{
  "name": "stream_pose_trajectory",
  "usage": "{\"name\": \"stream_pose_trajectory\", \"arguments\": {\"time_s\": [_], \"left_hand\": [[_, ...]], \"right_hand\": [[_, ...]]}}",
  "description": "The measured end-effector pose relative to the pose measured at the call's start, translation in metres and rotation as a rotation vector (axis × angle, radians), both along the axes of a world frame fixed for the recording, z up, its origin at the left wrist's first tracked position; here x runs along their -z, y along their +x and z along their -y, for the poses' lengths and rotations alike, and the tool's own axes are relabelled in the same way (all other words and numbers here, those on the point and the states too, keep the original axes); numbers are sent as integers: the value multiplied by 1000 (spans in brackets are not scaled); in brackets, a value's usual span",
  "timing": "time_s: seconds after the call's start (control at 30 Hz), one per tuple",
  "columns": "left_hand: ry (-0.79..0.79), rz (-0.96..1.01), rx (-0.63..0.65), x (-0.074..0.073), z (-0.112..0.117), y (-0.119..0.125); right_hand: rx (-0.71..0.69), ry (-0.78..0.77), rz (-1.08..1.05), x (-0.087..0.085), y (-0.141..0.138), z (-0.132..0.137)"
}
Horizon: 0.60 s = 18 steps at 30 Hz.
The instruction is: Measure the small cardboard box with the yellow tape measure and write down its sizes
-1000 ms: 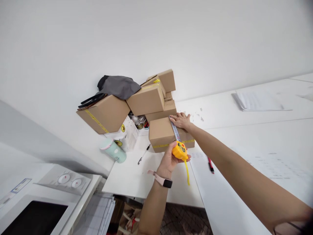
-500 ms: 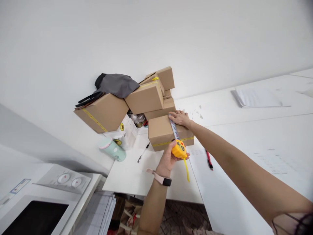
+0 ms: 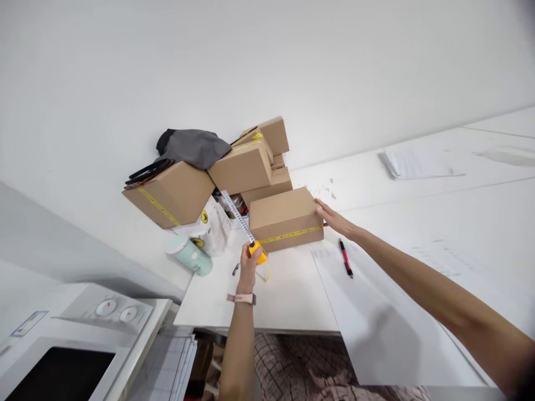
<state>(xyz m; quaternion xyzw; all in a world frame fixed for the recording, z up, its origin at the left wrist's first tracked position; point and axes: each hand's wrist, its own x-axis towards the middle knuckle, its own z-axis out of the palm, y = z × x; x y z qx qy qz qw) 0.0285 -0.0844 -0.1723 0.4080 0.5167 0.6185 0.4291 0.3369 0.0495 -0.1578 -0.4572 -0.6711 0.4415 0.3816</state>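
My left hand (image 3: 248, 267) is closed around a yellow tape measure (image 3: 259, 253) near the front left corner of a brown cardboard box (image 3: 284, 210). Its metal blade (image 3: 237, 214) sticks out up and to the left, past the box's left end, with the tip free. A yellow strip with marks runs along the box's front face. My right hand (image 3: 336, 221) has its fingers stretched out, the tips against the right end of the box. Part of a small red thing shows under that hand; I cannot make out its kind.
A red and black pen (image 3: 345, 259) lies on white paper (image 3: 368, 312) at right. Several more boxes (image 3: 240, 170) are stacked behind, a grey cloth (image 3: 196, 147) over them. A mint tumbler (image 3: 190, 256) stands left, near a microwave oven (image 3: 83, 328). Papers (image 3: 418, 162) lie far right.
My left hand has moved left with the tape measure, taking the blade off the box top. My right hand has slid from the top of the box to its right end.
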Motion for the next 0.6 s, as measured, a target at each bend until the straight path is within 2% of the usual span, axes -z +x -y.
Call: {"name": "stream_pose_trajectory", "arguments": {"time_s": [0.1, 0.2, 0.27, 0.33, 0.43, 0.5, 0.6], "left_hand": [[57, 4, 60, -22, -6, -4], [93, 29, 103, -46, -15, -6], [100, 43, 108, -57, -20, -3], [144, 45, 89, -63, -21, 7], [208, 67, 126, -60, -8, 33], [157, 121, 250, -50, 7, 55], [15, 196, 463, -31, 27, 88]], "right_hand": [[124, 152, 136, -24, -2, -6], [335, 216, 298, -48, -4, -23], [447, 220, 351, -56, -7, -37], [498, 284, 347, -58, -13, -50], [438, 489, 310, -55, -22, -64], [387, 586, 318, -54, -25, -68], [393, 668, 363, -55, -28, -69]]}}
